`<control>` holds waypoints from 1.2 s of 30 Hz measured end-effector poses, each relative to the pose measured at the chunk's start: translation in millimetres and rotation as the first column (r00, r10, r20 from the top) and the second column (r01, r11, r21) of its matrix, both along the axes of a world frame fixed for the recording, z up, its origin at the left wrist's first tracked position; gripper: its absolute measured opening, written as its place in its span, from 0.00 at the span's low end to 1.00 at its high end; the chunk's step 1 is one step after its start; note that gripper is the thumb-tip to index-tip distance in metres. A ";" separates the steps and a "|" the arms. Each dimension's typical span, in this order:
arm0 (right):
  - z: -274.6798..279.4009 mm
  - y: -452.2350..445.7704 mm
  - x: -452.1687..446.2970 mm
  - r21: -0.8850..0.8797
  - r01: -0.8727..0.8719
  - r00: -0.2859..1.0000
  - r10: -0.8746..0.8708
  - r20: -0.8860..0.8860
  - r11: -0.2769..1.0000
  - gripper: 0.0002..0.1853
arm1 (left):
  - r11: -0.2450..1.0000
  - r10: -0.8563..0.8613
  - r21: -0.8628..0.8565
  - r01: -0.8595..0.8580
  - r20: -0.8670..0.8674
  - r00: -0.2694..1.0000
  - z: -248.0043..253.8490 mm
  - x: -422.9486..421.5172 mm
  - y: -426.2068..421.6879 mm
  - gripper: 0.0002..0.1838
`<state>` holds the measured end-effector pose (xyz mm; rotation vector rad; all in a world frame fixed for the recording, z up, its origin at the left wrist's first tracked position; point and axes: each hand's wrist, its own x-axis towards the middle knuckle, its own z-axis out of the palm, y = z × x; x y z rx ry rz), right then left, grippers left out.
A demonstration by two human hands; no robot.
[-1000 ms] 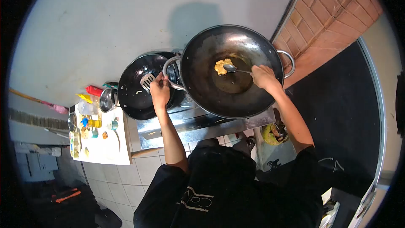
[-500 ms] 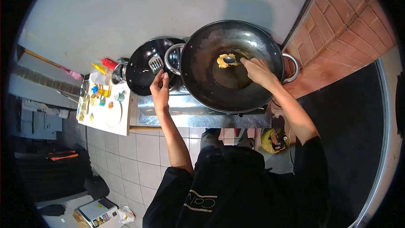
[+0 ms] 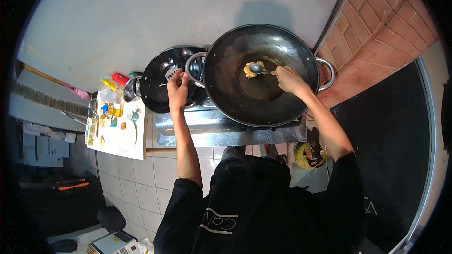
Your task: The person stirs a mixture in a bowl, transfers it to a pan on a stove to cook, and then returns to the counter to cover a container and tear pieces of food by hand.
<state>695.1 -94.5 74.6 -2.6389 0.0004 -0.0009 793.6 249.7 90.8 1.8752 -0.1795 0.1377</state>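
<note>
My right hand (image 3: pixel 291 81) is closed on the handle of a metal spoon (image 3: pixel 256 68), reaching in over the right side of a large black wok (image 3: pixel 226 89). The spoon's bowl rests against a small yellow clump of food (image 3: pixel 248 72), perhaps egg, in the middle of the wok, where an oily patch shines. My left hand (image 3: pixel 177 93) is closed on a slotted spatula (image 3: pixel 172 74); its slotted head points away over a smaller black pan (image 3: pixel 153 73). My fingers hide the spatula's handle.
Both pans sit on a metal stove (image 3: pixel 202 134). To the left, a white table (image 3: pixel 141 146) carries bottles, jars and a plate (image 3: pixel 127 136). A red bottle (image 3: pixel 119 79) stands at its back. Brick wall (image 3: pixel 376 33) borders the right. A yellowish bowl (image 3: pixel 306 157) sits low at right.
The spoon has turned, and its bowl now catches the light against the yellow food. My left hand covers more of the spatula's head. The view has shifted slightly.
</note>
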 end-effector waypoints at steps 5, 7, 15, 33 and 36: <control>17.6 11.6 -6.1 -0.023 0.103 0.979 -0.105 -0.174 0.994 0.17 | 0.995 -0.008 0.104 0.005 0.035 0.999 -20.4 28.7 7.7 0.20; 12.4 11.5 -5.8 -0.025 0.114 0.979 -0.116 -0.165 0.993 0.17 | 0.983 0.040 0.179 -0.043 0.023 0.999 -21.6 31.3 6.6 0.21; 14.0 18.1 -7.3 -0.043 0.125 0.986 -0.129 -0.104 0.991 0.19 | 0.991 0.049 0.119 -0.058 0.074 0.996 -40.8 42.7 8.8 0.18; 5.3 17.6 -12.1 -0.040 0.095 0.976 -0.101 -0.194 0.995 0.24 | 0.996 -0.038 0.084 0.034 0.040 0.998 -34.4 40.4 9.5 0.17; 5.0 18.3 -13.7 -0.083 0.063 0.971 -0.080 -0.226 0.995 0.23 | 1.000 -0.003 0.024 0.002 0.025 1.000 -34.0 38.2 6.3 0.17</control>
